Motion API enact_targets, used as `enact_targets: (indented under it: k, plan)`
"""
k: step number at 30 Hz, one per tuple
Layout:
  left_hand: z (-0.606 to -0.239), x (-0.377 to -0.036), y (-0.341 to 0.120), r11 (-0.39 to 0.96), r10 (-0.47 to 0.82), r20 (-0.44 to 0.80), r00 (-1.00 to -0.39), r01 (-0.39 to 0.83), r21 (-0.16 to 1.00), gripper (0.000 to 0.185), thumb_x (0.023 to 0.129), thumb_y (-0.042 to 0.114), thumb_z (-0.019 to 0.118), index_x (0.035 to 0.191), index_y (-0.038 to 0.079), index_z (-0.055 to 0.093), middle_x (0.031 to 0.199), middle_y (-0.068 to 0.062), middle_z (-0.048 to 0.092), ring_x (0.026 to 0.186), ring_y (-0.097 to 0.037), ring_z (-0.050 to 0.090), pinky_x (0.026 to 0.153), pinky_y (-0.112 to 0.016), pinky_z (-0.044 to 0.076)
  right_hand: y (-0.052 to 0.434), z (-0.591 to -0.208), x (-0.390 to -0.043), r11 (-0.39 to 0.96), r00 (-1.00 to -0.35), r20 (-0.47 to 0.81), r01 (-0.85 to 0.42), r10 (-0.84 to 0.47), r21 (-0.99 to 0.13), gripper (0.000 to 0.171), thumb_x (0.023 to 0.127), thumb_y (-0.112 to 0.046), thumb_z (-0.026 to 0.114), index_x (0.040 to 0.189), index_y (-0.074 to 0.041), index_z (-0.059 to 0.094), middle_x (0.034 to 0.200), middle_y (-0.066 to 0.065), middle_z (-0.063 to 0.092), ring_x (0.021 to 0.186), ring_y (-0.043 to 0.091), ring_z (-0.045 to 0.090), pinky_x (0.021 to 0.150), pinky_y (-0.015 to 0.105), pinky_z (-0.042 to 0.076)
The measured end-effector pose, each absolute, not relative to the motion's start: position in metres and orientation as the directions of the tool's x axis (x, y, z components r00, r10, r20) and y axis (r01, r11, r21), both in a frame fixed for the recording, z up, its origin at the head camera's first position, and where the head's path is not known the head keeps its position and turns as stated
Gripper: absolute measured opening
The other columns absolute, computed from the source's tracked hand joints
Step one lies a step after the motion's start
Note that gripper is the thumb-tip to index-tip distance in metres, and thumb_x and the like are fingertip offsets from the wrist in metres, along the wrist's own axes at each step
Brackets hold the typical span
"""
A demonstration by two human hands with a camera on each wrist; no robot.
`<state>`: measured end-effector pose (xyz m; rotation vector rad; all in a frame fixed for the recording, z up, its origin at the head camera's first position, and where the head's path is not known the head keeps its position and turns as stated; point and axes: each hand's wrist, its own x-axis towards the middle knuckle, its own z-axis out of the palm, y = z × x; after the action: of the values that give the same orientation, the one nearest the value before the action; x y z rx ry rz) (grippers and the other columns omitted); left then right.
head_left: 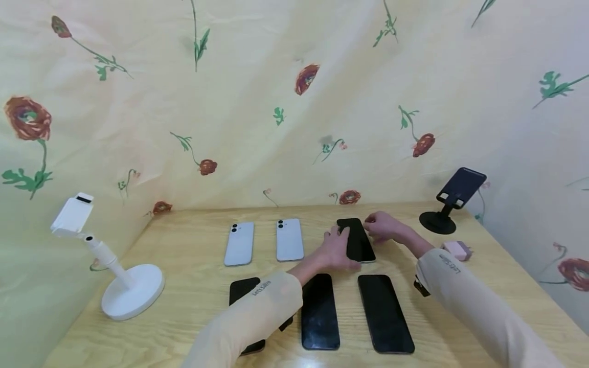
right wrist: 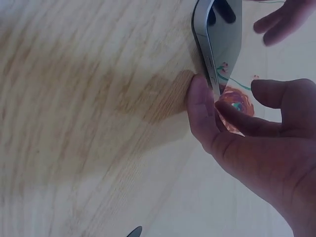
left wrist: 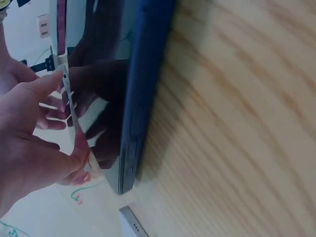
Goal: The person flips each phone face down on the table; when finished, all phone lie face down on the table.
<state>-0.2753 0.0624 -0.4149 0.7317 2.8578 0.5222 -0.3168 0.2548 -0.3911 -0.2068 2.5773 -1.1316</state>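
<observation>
A black-screened phone [head_left: 359,244] lies face up in the back row of the wooden table, between both hands. My left hand [head_left: 337,250] is spread at its left side, thumb at the near edge and fingertips along the left edge. The left wrist view shows this hand [left wrist: 37,133] beyond the dark edge of a nearer phone [left wrist: 133,108]. My right hand [head_left: 384,226] is at the far right of the same phone, fingers loosely bent. In the right wrist view, fingertips of this hand [right wrist: 256,131] meet the phone's silver side [right wrist: 205,37], with the thumb apart.
Two pale phones [head_left: 239,244] [head_left: 289,240] lie face down to the left. Black-screened phones [head_left: 320,314] [head_left: 385,313] [head_left: 244,289] form a front row, one partly under my left sleeve. A white stand [head_left: 133,291] is left; a black stand [head_left: 453,197] and pink charger [head_left: 455,250] are right.
</observation>
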Motion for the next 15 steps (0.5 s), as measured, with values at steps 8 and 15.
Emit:
enact_targets:
  k: [8, 15]
  plan:
    - [-0.4239, -0.2781, 0.0684, 0.818, 0.519, -0.036, -0.854, 0.483, 0.312, 0.087, 0.085, 0.049, 0.077, 0.153, 0.01, 0.04, 0.156, -0.015, 0.03, 0.138, -0.034, 0.031, 0.107, -0.037, 0.033, 0.2455, -0.3926, -0.3166, 0.693, -0.929, -0.253, -0.005, -0.27, -0.721, 0.046, 0.103, -0.009, 0.045, 0.135, 0.023, 0.04, 0.121, 0.033, 0.053, 0.106, 0.036, 0.059, 0.076, 0.042, 0.057]
    - [-0.4265, -0.2826, 0.0703, 0.806, 0.549, -0.011, -0.836, 0.526, 0.27, 0.075, 0.088, 0.046, 0.075, 0.147, 0.007, 0.049, 0.153, -0.013, 0.038, 0.141, -0.026, 0.03, 0.107, -0.037, 0.03, 0.2478, -0.3903, -0.3173, 0.682, -0.922, -0.276, 0.018, -0.271, -0.731, 0.046, 0.101, -0.007, 0.042, 0.136, 0.022, 0.04, 0.106, 0.023, 0.058, 0.09, 0.026, 0.06, 0.073, 0.039, 0.057]
